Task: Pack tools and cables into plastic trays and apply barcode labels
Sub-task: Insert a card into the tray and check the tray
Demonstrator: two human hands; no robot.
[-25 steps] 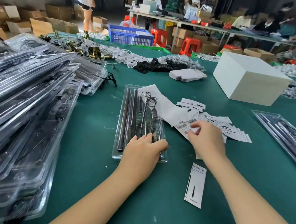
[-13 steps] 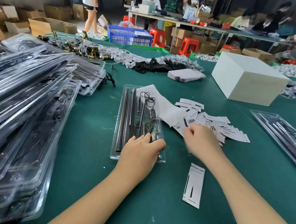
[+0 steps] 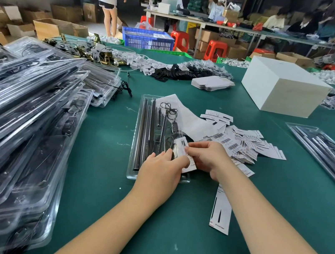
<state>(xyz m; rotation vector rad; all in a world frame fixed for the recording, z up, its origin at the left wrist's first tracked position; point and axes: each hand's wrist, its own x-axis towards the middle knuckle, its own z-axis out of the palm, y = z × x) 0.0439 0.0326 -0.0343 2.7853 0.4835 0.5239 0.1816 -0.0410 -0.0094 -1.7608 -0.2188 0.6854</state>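
A clear plastic tray (image 3: 139, 135) with dark rods and a coiled cable lies on the green table in front of me. My left hand (image 3: 161, 169) rests on its near end, fingers on a white barcode label (image 3: 181, 145). My right hand (image 3: 209, 156) pinches the same label from the right side, holding it over the tray's near right part. A loose pile of barcode labels (image 3: 245, 143) lies just right of the tray. A long printed card (image 3: 222, 210) lies on the table under my right forearm.
A tall heap of packed clear trays (image 3: 19, 125) fills the left side. Another packed tray (image 3: 328, 156) lies at the right. A white box (image 3: 282, 88) stands at the back right, with cables, clips and folded cards (image 3: 213, 82) behind. People work at far tables.
My right hand left the label pile with one label and moved left to the tray. My left hand shifted slightly to meet the label.
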